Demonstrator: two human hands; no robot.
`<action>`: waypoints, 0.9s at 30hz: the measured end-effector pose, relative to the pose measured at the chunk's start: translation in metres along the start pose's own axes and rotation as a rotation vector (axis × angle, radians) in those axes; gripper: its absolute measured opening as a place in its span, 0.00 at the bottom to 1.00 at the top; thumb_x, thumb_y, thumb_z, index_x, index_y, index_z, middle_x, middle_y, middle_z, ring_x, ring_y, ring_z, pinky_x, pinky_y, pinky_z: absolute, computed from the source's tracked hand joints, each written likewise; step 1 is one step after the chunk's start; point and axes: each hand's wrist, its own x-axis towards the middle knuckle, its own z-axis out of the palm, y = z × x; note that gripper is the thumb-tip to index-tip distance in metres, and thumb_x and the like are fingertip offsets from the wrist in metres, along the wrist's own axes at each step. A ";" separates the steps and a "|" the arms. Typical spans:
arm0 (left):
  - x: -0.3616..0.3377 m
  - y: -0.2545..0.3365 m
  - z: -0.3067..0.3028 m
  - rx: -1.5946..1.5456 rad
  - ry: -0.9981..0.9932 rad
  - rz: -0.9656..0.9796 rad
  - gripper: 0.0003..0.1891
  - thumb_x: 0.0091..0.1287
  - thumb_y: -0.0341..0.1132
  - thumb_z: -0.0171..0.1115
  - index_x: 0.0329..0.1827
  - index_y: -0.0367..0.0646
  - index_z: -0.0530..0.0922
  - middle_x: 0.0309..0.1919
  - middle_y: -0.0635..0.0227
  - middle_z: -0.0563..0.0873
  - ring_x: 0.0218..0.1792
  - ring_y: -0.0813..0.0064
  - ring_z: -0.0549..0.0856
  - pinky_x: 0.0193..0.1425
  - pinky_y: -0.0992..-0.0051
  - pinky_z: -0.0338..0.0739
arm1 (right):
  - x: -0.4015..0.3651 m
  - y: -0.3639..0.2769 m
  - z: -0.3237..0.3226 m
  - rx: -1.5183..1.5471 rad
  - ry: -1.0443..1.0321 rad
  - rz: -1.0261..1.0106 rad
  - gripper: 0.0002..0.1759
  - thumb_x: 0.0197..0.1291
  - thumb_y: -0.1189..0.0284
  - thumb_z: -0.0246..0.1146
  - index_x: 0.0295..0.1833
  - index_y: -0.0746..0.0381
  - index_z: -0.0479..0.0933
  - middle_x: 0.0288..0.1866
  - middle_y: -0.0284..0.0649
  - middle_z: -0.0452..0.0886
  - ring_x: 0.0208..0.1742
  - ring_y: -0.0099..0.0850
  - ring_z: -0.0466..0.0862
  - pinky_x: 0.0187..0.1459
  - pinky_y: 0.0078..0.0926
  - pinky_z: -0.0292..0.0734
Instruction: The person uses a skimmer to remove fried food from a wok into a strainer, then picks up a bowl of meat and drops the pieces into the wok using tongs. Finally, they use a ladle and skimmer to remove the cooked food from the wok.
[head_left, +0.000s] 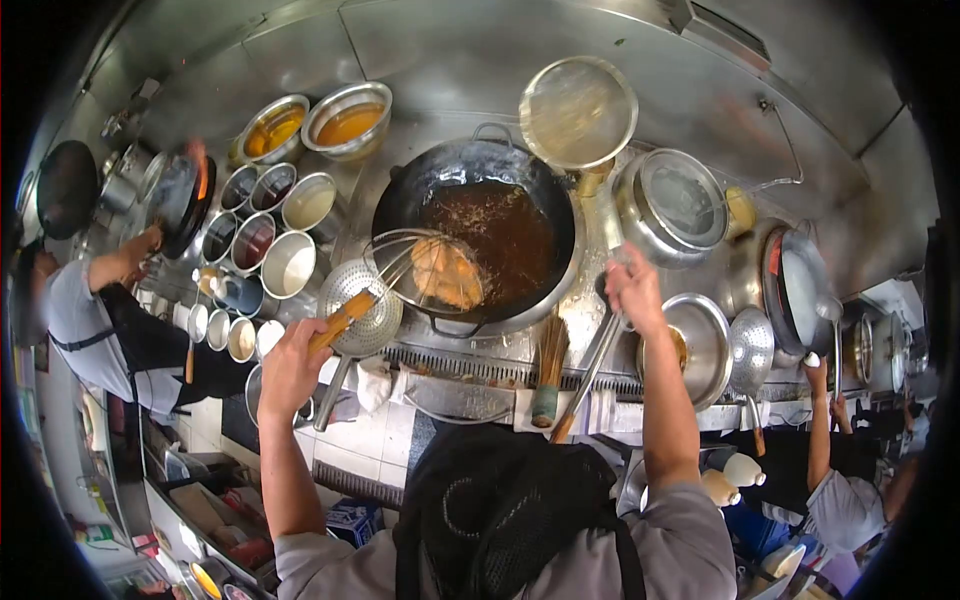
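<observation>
My left hand [292, 368] is closed round the wooden handle of a wire strainer [395, 240]. Fried golden-brown food [445, 272] lies in the strainer, over the near left part of a black wok [400, 185] that holds dark oil. To the right of the wok, my right hand [633, 290] is raised above the steel stove top near the upper end of a long metal utensil [593, 375]; its fingers look bent, and what they hold, if anything, is too blurred to tell. A perforated ladle [360, 305] rests beside the wok, below the strainer's rim.
Seasoning pots [290, 265] stand left of the wok, with two steel bowls [347, 120] behind. A round sieve [578, 112] is at the back. A steel bowl [700, 345] and a bamboo brush [550, 365] lie right. Co-workers [90, 310] are at both sides.
</observation>
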 end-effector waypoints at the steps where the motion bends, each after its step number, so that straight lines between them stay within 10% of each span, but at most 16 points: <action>1: -0.001 0.000 0.002 0.018 0.013 -0.008 0.18 0.59 0.28 0.70 0.53 0.47 0.76 0.45 0.58 0.85 0.45 0.49 0.85 0.46 0.57 0.78 | -0.004 -0.014 -0.004 -0.256 0.084 -0.069 0.33 0.70 0.71 0.62 0.77 0.67 0.61 0.24 0.40 0.79 0.18 0.29 0.76 0.21 0.30 0.72; 3: -0.003 -0.002 0.006 0.015 0.038 -0.008 0.18 0.60 0.27 0.70 0.52 0.47 0.76 0.45 0.59 0.85 0.45 0.49 0.85 0.46 0.56 0.79 | 0.004 -0.003 -0.017 -0.751 0.267 -0.321 0.27 0.69 0.72 0.59 0.72 0.61 0.67 0.33 0.60 0.85 0.34 0.58 0.87 0.37 0.52 0.80; 6: -0.006 -0.008 0.011 -0.013 0.041 -0.036 0.18 0.59 0.27 0.70 0.52 0.44 0.76 0.47 0.58 0.85 0.46 0.48 0.85 0.48 0.57 0.78 | 0.003 0.018 -0.023 -0.972 0.280 -0.168 0.22 0.68 0.72 0.58 0.67 0.59 0.71 0.38 0.66 0.83 0.43 0.68 0.82 0.45 0.62 0.76; 13: -0.012 -0.011 0.007 0.043 0.033 0.008 0.24 0.60 0.29 0.70 0.61 0.53 0.79 0.42 0.60 0.84 0.43 0.52 0.86 0.46 0.57 0.80 | -0.027 0.016 -0.034 -0.931 0.271 -0.241 0.24 0.67 0.72 0.60 0.69 0.60 0.71 0.34 0.63 0.84 0.39 0.64 0.84 0.44 0.61 0.77; 18: -0.005 -0.004 -0.009 0.091 0.005 0.050 0.21 0.61 0.30 0.68 0.59 0.54 0.81 0.40 0.60 0.83 0.41 0.52 0.85 0.45 0.58 0.80 | -0.083 -0.114 -0.050 -0.904 0.061 -0.253 0.32 0.66 0.73 0.64 0.76 0.58 0.67 0.24 0.50 0.83 0.21 0.36 0.82 0.29 0.40 0.80; 27: 0.008 0.001 -0.026 0.205 -0.022 0.153 0.20 0.64 0.32 0.66 0.61 0.56 0.81 0.40 0.60 0.82 0.39 0.53 0.86 0.43 0.58 0.82 | -0.058 -0.235 -0.015 -1.184 -0.474 0.343 0.35 0.63 0.71 0.67 0.75 0.64 0.68 0.20 0.35 0.78 0.14 0.24 0.72 0.17 0.26 0.67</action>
